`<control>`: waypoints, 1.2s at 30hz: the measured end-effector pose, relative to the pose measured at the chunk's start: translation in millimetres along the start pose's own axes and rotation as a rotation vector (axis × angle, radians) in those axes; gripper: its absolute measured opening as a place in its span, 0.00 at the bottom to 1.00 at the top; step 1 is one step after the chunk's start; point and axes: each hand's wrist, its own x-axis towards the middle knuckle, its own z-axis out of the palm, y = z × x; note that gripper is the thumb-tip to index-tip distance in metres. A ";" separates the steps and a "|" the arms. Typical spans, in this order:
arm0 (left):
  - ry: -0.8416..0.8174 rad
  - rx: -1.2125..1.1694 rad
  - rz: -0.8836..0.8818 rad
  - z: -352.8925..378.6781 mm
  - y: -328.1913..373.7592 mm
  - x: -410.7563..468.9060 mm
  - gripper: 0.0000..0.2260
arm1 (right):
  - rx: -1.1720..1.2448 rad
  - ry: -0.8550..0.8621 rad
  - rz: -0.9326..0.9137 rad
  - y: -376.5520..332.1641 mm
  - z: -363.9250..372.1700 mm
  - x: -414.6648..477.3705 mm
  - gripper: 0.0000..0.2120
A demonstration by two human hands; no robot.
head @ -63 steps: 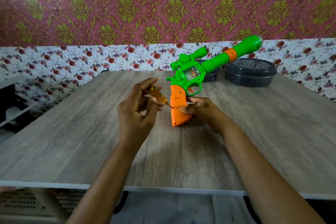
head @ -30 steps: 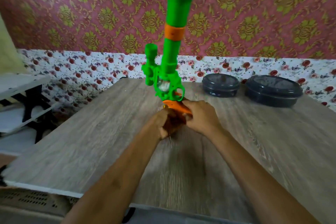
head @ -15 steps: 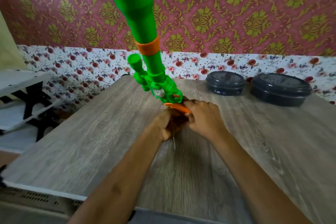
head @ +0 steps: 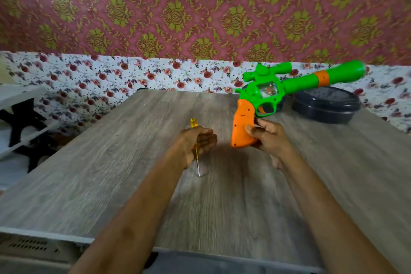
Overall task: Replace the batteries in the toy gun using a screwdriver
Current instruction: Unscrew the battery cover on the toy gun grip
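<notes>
Gripping the toy gun (head: 262, 95) by its orange grip, right hand (head: 268, 138) holds it above the table (head: 111, 162), barrel pointing right; left hand (head: 195, 142) fingers curled round the screwdriver (head: 194, 124), tip down; dark container (head: 327, 107) behind gun.

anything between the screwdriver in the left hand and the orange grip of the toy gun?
Nothing visible. The left hand holds the screwdriver, tip pointing down toward the table. The right hand holds the toy gun by its orange grip. Only bare tabletop shows in the gap between them.
</notes>
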 end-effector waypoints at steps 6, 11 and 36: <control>0.026 -0.008 0.004 -10.2 5.4 -1.1 0.11 | 0.014 0.004 0.064 5.5 -7.5 -0.2 0.20; 0.177 0.106 0.156 -18.3 17.2 1.7 0.09 | 0.003 -0.015 0.058 13.7 -3.2 2.7 0.19; 0.432 1.468 0.465 -34.6 5.5 42.2 0.07 | -0.046 -0.125 -0.001 21.7 11.5 3.1 0.18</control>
